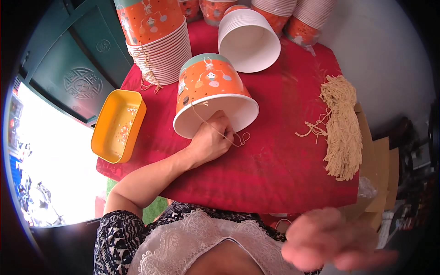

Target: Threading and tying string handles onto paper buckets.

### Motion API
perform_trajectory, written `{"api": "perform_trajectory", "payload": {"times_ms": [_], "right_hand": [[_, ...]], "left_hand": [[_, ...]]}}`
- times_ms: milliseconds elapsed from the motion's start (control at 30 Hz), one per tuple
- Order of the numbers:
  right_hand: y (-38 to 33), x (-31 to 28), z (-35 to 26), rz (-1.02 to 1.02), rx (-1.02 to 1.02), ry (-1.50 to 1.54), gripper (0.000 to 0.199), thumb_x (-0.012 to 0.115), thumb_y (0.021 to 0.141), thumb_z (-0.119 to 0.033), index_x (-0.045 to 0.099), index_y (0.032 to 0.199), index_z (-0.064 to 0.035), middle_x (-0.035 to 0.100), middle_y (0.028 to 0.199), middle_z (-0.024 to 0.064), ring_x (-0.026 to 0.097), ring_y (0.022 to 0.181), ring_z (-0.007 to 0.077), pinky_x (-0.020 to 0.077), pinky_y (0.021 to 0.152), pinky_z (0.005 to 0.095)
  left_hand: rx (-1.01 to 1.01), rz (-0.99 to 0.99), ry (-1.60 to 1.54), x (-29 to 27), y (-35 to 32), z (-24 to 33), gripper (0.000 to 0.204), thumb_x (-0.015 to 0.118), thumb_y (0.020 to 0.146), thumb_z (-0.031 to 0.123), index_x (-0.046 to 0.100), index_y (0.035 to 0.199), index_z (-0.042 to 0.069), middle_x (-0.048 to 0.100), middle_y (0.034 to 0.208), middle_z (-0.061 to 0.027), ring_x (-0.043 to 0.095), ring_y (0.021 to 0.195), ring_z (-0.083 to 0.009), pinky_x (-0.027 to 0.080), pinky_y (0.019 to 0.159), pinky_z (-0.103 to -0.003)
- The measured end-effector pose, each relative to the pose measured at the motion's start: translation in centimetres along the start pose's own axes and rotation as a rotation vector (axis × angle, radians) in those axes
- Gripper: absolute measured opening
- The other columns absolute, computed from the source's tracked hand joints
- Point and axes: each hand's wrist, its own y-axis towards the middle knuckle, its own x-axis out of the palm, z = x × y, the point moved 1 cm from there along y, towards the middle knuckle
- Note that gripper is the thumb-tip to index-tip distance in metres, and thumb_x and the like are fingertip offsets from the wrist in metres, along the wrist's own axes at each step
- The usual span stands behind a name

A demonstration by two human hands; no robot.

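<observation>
An orange paper bucket [213,82] with a printed pattern and a white rim tilts mouth-down toward me in the middle of the table. My left hand [211,137] is closed at its near rim, knuckles inside the mouth; the fingertips are hidden. A thin beige string [204,120] runs from the rim across the back of this hand and ends in a loose loop beside it. My right hand [337,240] hangs off the table's near right edge, smeared by motion. Whether it holds anything cannot be made out.
A red cloth covers the table [284,151]. A yellow tub [140,110] with small bits stands left, a bundle of beige strings [343,133] lies right. Behind are a stack of buckets [160,55], a bucket [250,43] on its side, and more stacks [311,20]. Cardboard [380,169] leans right.
</observation>
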Motion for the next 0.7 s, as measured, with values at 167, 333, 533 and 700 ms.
{"api": "perform_trajectory", "payload": {"times_ms": [167,333,533,700], "right_hand": [[7.1,1.9,1.1,0.265,-0.002,-0.171,0.032,0.054,0.1,-0.028,0.065,0.103,0.0022,0.065,0.073,0.0079,0.057,0.065,0.0126,0.0396,0.09,0.0214],[8.6,3.1,1.1,0.532,0.036,-0.343,0.034,0.049,0.101,-0.028,0.065,0.101,0.0017,0.065,0.072,0.0051,0.056,0.063,0.0108,0.0385,0.088,0.0231],[8.5,5.0,-1.5,0.751,0.078,-0.506,0.038,0.043,0.103,-0.029,0.065,0.098,0.0011,0.064,0.07,0.0017,0.056,0.061,0.0085,0.0371,0.087,0.0252],[6.7,7.3,-2.8,0.894,0.174,-0.644,0.042,0.037,0.104,-0.03,0.065,0.095,0.0006,0.064,0.069,-0.0011,0.055,0.059,0.0067,0.0359,0.085,0.0269]], "left_hand": [[0.036,0.021,0.063,0.1,-0.1,-0.3,0.004,0.062,0.074,-0.001,0.059,0.072,-0.002,0.059,0.089,-0.0168,0.06,0.084,-0.0362,0.049,0.072,-0.044],[0.122,0.056,0.069,0.2,0.2,-0.3,0.007,0.063,0.075,-0.005,0.057,0.073,-0.001,0.059,0.082,-0.0139,0.06,0.078,-0.0296,0.049,0.067,-0.039],[0.115,0.03,0.061,0.8,0.6,0.8,0.006,0.062,0.075,-0.004,0.057,0.073,-0.001,0.059,0.082,-0.0131,0.059,0.076,-0.0279,0.048,0.065,-0.037],[-0.01,0.003,0.031,-0.5,-0.4,-0.8,0.003,0.06,0.074,-0.002,0.057,0.073,-0.002,0.058,0.091,-0.017,0.059,0.086,-0.035,0.049,0.073,-0.044]]}}
